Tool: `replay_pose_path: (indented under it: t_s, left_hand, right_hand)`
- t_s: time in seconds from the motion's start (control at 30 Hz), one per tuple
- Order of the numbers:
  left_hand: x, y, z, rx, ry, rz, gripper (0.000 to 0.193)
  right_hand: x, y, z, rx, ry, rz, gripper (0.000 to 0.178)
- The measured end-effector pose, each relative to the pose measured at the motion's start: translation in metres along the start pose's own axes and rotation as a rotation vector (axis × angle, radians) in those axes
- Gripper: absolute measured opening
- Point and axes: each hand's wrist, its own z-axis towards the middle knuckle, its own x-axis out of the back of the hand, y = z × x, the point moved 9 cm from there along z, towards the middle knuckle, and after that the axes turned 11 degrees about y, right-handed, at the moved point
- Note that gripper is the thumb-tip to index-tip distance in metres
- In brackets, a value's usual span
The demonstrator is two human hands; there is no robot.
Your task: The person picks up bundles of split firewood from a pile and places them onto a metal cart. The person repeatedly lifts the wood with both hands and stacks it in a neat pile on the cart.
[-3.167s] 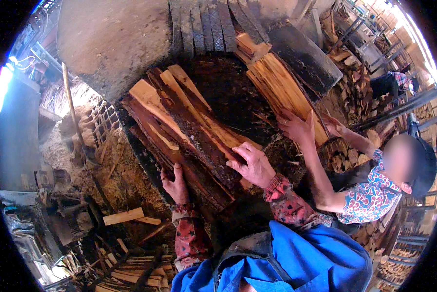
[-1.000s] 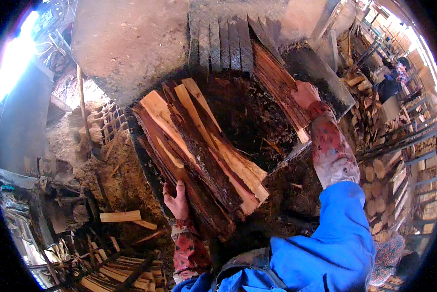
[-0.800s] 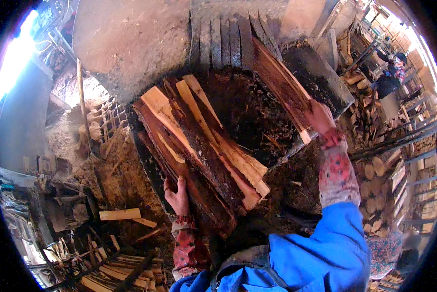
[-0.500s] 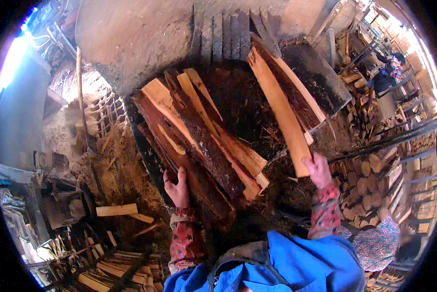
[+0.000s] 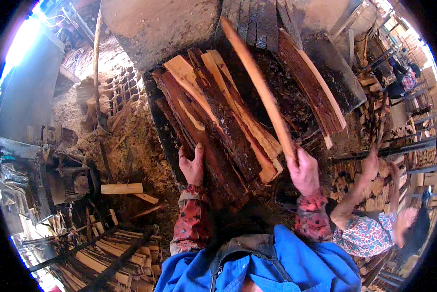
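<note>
Fingers of the right hand (image 5: 304, 173) are clamped round the near end of a long, narrow wooden slat (image 5: 263, 86). Its long axis slants away from the wearer and leftward, the far end pointing at the hanging dark strips (image 5: 262, 24) (motion blurs its edges a little). It is above the dark bed (image 5: 286, 100), between a heap of bark-edged slabs (image 5: 230, 129) and another bark-covered slab (image 5: 310, 80). The left hand (image 5: 192, 168), thumb and forefinger apart, touches the heap's left side; whether it grips, I cannot tell. Farther right, a co-worker (image 5: 364, 236) wears a patterned shirt.
</note>
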Motion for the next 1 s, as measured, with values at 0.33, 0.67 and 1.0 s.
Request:
replay_pose_path:
  t_s: [0.33, 0.67, 1.0]
  left_hand:
    - [0.0, 0.012, 0.0, -0.068, 0.063, 0.26, 0.052]
    - [0.005, 0.007, 0.001, 0.004, 0.079, 0.244, 0.056]
    - [-0.007, 0.018, -0.003, -0.051, 0.012, 0.255, 0.044]
  right_hand:
    - [-0.074, -0.039, -0.001, 0.271, -0.112, 0.018, 0.056]
    - [-0.044, 0.015, 0.04, 0.177, 0.151, 0.063, 0.028]
    - [-0.076, 0.157, 0.056, -0.046, -0.064, -0.394, 0.051]
